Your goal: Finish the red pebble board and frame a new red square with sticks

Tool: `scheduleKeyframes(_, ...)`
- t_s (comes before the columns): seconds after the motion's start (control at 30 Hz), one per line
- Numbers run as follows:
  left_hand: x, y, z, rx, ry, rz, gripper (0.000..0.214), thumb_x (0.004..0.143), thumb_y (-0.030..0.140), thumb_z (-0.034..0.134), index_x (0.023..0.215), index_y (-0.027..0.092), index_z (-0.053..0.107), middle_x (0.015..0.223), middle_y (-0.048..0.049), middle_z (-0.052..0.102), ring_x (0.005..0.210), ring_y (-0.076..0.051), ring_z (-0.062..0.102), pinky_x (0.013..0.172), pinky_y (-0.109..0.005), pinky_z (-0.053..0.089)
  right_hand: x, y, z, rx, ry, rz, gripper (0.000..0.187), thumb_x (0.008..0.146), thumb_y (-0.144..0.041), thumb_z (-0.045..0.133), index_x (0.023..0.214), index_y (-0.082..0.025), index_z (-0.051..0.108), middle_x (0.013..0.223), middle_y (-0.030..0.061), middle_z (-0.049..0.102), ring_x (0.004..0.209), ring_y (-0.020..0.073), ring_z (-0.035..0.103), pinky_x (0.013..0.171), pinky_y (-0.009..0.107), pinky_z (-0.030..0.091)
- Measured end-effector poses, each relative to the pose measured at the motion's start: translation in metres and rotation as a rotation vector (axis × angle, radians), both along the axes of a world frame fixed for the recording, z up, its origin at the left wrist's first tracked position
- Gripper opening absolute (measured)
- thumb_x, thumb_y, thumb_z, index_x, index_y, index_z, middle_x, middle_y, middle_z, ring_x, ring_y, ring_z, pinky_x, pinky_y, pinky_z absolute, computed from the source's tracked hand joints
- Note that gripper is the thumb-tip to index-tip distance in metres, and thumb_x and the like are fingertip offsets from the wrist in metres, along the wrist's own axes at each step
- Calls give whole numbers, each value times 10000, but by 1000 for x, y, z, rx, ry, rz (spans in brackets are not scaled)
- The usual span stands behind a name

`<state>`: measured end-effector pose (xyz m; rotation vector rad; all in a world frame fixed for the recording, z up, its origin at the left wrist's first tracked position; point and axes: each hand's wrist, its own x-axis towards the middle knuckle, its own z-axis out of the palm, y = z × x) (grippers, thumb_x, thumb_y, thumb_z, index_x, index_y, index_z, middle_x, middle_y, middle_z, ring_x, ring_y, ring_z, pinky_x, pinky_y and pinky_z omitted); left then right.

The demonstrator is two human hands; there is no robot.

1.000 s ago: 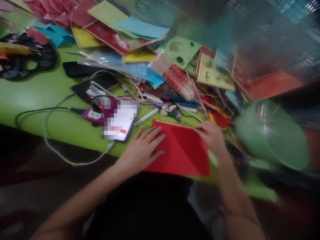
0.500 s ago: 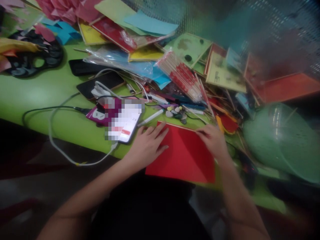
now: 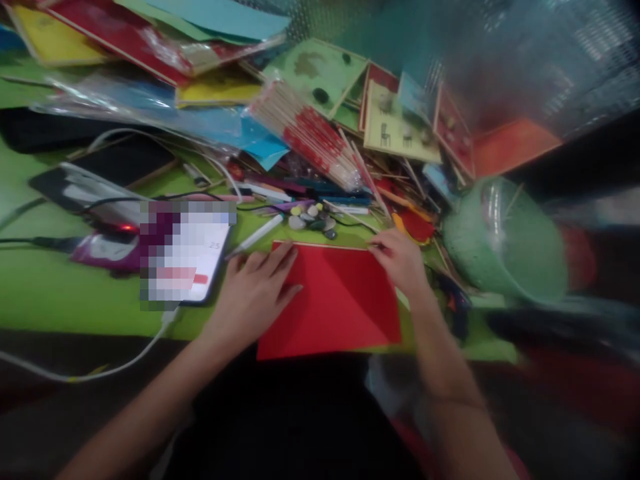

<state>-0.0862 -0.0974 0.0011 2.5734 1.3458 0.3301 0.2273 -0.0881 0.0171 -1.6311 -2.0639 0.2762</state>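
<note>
A red sheet [image 3: 330, 300] lies before me at the table's front edge, with a thin pale strip [image 3: 325, 246] running along its far edge. My left hand [image 3: 255, 287] rests open on the sheet's far left corner, fingers stretched out over it. At the far right corner, my right hand [image 3: 403, 263] is closed in a pinch, the fingertips at the end of the strip. What sits between those fingertips is too small to make out. Left of my left hand lies a lit phone [image 3: 200, 267], and a white marker [image 3: 257, 235] is just beyond the fingers.
Small pebbles [image 3: 315, 217] lie just past the sheet. Behind them are a packet of wooden sticks [image 3: 310, 137], pens and coloured panels [image 3: 400, 130]. A green bowl-like container [image 3: 505, 240] stands on the right. A purple power strip [image 3: 105, 253] and a white cable [image 3: 125, 365] are at left.
My view has swung to the right, so the table's things appear farther left. Both hands keep their places at the red sheet's far corners, with little visible movement.
</note>
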Motion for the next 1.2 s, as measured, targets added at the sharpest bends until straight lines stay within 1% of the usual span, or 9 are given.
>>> scheduleKeyframes(0.1, -1, 0, -3, 3, -1, -4, 579, 1012, 390, 439, 1559, 206, 403, 1578, -130, 464, 1225, -385, 562, 1033, -603, 378, 7, -6, 7, 29, 22, -60, 104, 914, -189, 640, 942, -235, 729, 927, 42, 705, 884, 209, 663, 807, 368, 530)
scheduleKeyframes(0.2, -1, -1, -5, 4, 10, -1, 596, 1013, 406, 426, 1570, 198, 381, 1575, -140, 465, 1226, -396, 558, 1032, -609, 374, 8, -9, 9, 3, 23, -68, 97, 910, -172, 643, 913, -226, 724, 897, 37, 703, 855, 196, 658, 783, 343, 518)
scheduleKeyframes(0.4, 0, 0, -4, 16, 5, -1, 603, 1010, 423, 416, 1578, 227, 364, 1563, -128, 484, 1210, -401, 570, 1020, -610, 387, -1, -5, 3, -65, -72, -18, 131, 931, -168, 611, 892, -224, 723, 905, 48, 704, 904, 218, 652, 820, 360, 506)
scheduleKeyframes(0.67, 0, 0, -3, 41, -39, -16, 606, 1005, 419, 419, 1583, 248, 353, 1556, -123, 494, 1193, -396, 580, 1014, -614, 400, -4, -4, -2, -91, -141, -33, 172, 952, -173, 567, 921, -226, 729, 931, 73, 704, 928, 239, 657, 830, 385, 512)
scheduleKeyframes(0.83, 0, 0, -3, 39, 0, -10, 603, 1006, 418, 429, 1579, 247, 356, 1546, -126, 505, 1199, -394, 577, 1009, -600, 402, -2, -3, 0, -38, -136, -36, 152, 945, -193, 585, 950, -231, 732, 934, 63, 703, 929, 244, 661, 835, 385, 520)
scheduleKeyframes(0.97, -1, 0, -3, 40, 11, -15, 606, 1008, 424, 419, 1576, 218, 364, 1548, -148, 497, 1194, -398, 577, 999, -604, 408, 3, 3, 2, 59, -128, -138, 174, 955, -201, 567, 1005, -222, 733, 965, 65, 702, 937, 229, 657, 857, 368, 516)
scheduleKeyframes(1.07, -1, 0, -4, 48, 6, -12, 611, 1007, 419, 427, 1582, 227, 350, 1558, -139, 488, 1201, -395, 574, 1005, -601, 407, 8, 9, -3, 103, -187, -200, 194, 957, -198, 555, 1018, -223, 738, 1008, 81, 703, 982, 242, 649, 885, 380, 509)
scheduleKeyframes(1.2, -2, 0, -4, 51, 2, -18, 619, 1007, 423, 430, 1591, 243, 332, 1565, -126, 482, 1206, -394, 571, 1012, -604, 408, 11, 15, -13, 109, -268, -234, 187, 941, -188, 570, 1013, -234, 736, 1007, 84, 703, 988, 256, 648, 866, 386, 514)
